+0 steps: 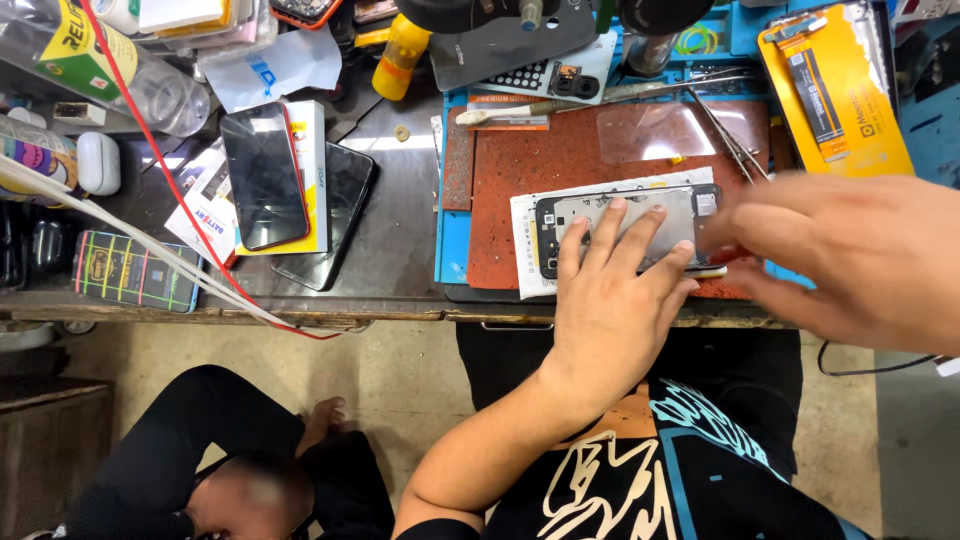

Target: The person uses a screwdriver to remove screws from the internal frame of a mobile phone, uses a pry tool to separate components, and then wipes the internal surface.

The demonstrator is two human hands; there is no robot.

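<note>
Cluttered desk (pixel 400 200), red work mat (pixel 560 165) beyond the fingers. Left hand (pixel 610 300): fingers spread flat, pressing the opened phone (pixel 620 225) lying on white paper (pixel 525 250). Right hand (pixel 860 255): blurred, fingers loosely open at the phone's right end. Tweezers (pixel 725 130) just beyond.
</note>
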